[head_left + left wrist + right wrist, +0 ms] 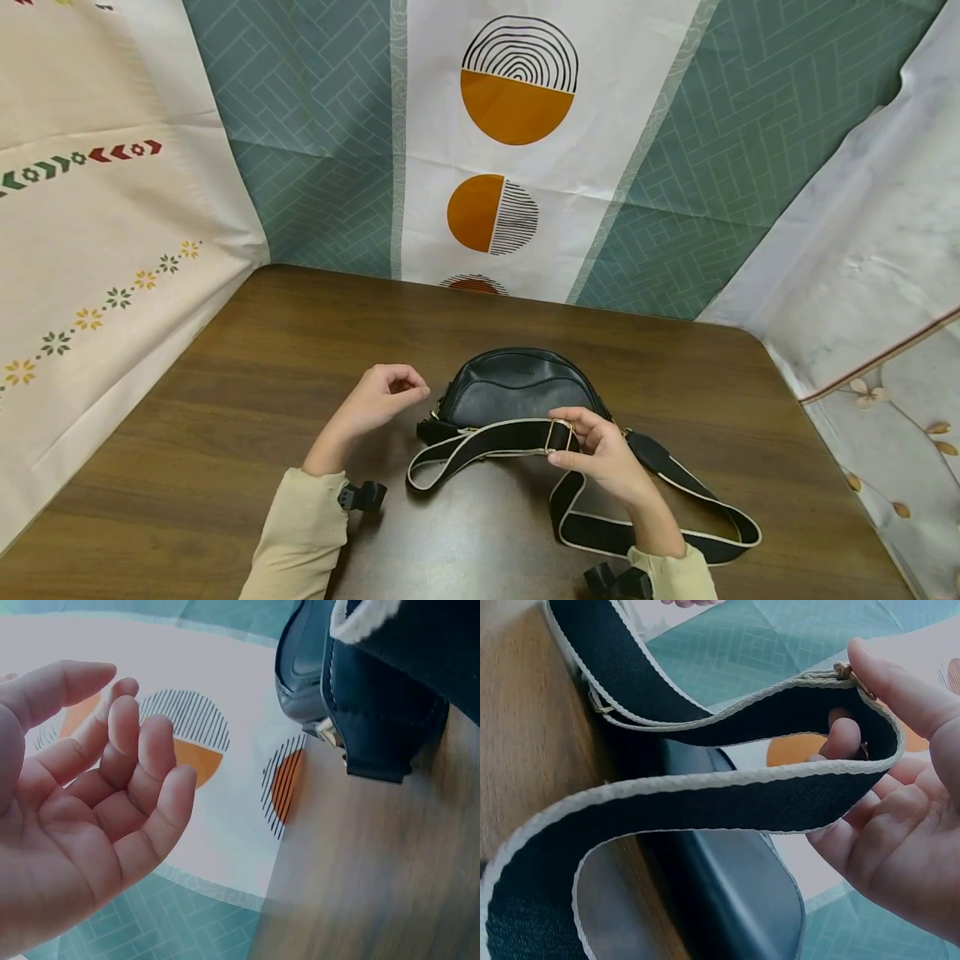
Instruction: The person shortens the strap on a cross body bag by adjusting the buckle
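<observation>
A black leather shoulder bag (517,396) with a rounded top sits on the table. Its wide black strap (487,440) has cream edges and loops in front of the bag. My right hand (600,454) pinches the strap at its gold slider buckle (558,435), thumb below and fingers above in the head view. The right wrist view shows the strap (727,799) bent round within that hand's fingers. Off the bag's left end, my left hand (386,396) is raised with loosely curled fingers and nothing in it. In the left wrist view the bag's strap end (382,712) is beside it.
The brown wooden table (225,417) has a rounded back edge. Patterned cloth hangs behind it, with a printed half-orange circle (517,108), and pale cloths hang at both sides. More strap curves over the table at the right. Black wrist cameras (363,497) are on both arms.
</observation>
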A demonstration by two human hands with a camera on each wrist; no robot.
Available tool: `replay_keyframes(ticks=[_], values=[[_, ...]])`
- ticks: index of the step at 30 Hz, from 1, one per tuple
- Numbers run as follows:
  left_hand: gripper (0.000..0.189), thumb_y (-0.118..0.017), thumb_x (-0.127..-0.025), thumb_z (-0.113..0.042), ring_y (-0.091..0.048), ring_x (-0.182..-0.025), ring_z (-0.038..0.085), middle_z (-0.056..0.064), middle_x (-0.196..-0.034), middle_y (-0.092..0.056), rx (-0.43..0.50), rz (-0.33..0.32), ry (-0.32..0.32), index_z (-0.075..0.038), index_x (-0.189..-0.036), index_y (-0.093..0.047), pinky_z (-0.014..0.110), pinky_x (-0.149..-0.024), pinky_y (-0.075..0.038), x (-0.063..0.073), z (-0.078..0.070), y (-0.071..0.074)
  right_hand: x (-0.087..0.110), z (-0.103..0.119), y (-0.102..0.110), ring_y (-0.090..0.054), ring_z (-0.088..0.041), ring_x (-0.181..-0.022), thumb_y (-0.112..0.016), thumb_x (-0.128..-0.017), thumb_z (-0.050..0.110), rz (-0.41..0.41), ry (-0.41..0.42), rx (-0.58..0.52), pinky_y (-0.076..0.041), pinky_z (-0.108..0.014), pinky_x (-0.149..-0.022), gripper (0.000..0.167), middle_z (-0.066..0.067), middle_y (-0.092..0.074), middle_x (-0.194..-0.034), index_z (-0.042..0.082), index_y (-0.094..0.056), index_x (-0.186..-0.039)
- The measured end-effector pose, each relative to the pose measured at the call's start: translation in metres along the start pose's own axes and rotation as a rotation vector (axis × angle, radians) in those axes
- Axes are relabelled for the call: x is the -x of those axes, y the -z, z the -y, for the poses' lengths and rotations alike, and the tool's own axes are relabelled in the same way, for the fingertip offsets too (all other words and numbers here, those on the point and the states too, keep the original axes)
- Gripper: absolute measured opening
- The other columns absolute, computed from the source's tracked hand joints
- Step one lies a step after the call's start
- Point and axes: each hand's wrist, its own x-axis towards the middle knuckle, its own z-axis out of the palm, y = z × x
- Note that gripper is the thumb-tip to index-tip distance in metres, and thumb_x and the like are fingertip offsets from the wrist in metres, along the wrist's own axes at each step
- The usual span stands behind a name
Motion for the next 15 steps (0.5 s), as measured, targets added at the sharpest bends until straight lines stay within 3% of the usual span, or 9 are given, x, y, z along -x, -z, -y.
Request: replay_keyframes(ticks=[10, 15], values=[[0.011, -0.057, -0.083, -0.005, -0.053, -0.064, 0.017, 0.009, -0.072, -0.059, 0.011, 0.101, -0.012, 0.004, -0.082, -0.063, 0.025, -0.059, -0.044, -0.003, -0.009, -0.012, -0.001, -0.003, -0.002, -0.057, -0.009, -0.079, -0.064, -0.078, -0.002, 0.025, 0.036, -0.021, -0.048, -0.022, -0.065, 0.052, -0.012, -0.06, -0.098, -0.021, -0.034, -0.116], [0.012, -0.058, -0.083, -0.006, -0.051, -0.062, 0.013, 0.007, -0.072, -0.059, 0.011, 0.123, -0.032, 0.005, -0.083, -0.063, 0.024, -0.058, -0.044, -0.005, -0.011, -0.017, -0.002, -0.007, -0.002, -0.058, -0.01, -0.079, -0.065, -0.078, -0.001, 0.034, 0.062, -0.011, -0.048, -0.022, -0.064, 0.051, -0.011, -0.06, -0.098, -0.018, -0.038, -0.118]])
